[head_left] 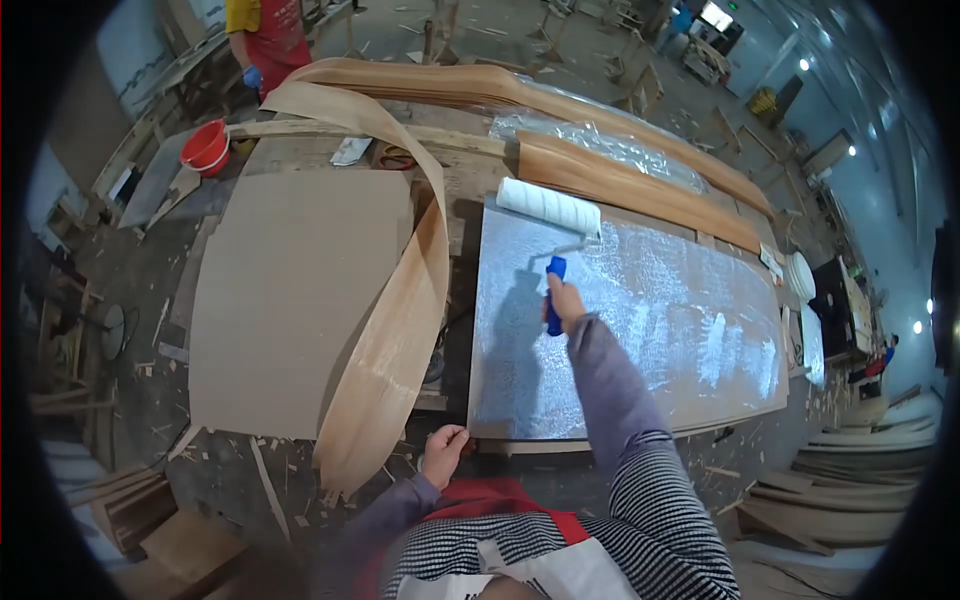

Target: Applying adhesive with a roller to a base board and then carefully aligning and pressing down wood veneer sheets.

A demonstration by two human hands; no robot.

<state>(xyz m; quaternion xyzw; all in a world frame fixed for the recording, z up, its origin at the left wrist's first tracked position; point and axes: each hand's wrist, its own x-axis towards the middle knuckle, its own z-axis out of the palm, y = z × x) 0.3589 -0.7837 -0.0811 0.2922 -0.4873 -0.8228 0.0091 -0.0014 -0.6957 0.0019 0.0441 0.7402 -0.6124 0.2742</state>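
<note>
My right hand [567,303] is closed round the blue handle of a paint roller [548,208]. The roller's white sleeve lies at the far left edge of a flat board [640,340]. Wet, whitish glue-like coating covers the board's left part, while streaks and thinner patches show toward its right. At the board's near left corner, my left hand [445,455] has its fingers curled against the edge, pinching it. To the left lies a second, bare tan board [290,290]. A long curling strip of wood veneer [385,370] hangs over that board's right side.
Stacked veneer sheets [640,190] and clear plastic film [600,145] lie beyond the coated board. A red bucket [206,148] stands at the far left. Near it is a person in a red apron [283,45]. Wood scraps litter the floor; curved sheets [850,480] are piled at right.
</note>
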